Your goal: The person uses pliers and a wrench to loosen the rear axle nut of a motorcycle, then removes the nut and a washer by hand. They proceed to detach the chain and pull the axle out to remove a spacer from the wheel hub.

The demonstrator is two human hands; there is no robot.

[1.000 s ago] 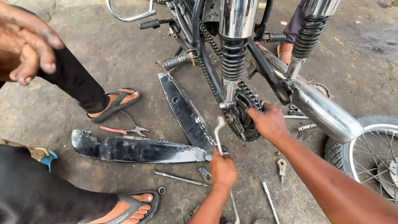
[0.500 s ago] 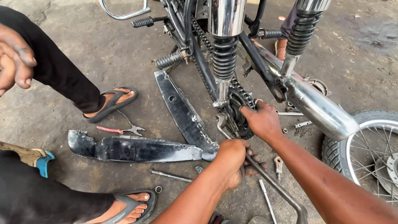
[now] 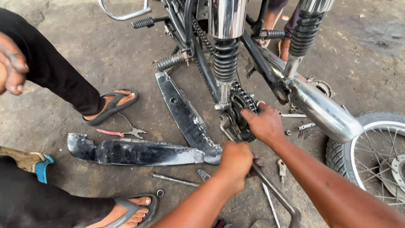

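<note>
My left hand (image 3: 234, 159) is closed around a long bent metal wrench (image 3: 276, 195). Its head (image 3: 224, 123) sits against the rear sprocket (image 3: 238, 113) of a motorcycle, and its handle runs back toward me. My right hand (image 3: 264, 123) rests on the sprocket and drive chain (image 3: 246, 98), fingers curled over the chain. The rear wheel (image 3: 373, 155) is off the bike and lies on the ground to the right, beneath the chrome exhaust (image 3: 322, 110).
Two black chain-cover halves (image 3: 139, 152) (image 3: 182, 110) lie on the concrete with red-handled pliers (image 3: 122, 133), a rod (image 3: 175, 180) and small bolts. Another person's sandalled feet (image 3: 112, 105) (image 3: 131, 211) and hand (image 3: 12, 63) are at the left. Chrome shock absorbers (image 3: 227, 50) stand ahead.
My left hand dropped from holding a small spanner upright to gripping the long wrench low at the sprocket. My right hand stayed on the sprocket. The view moved closer.
</note>
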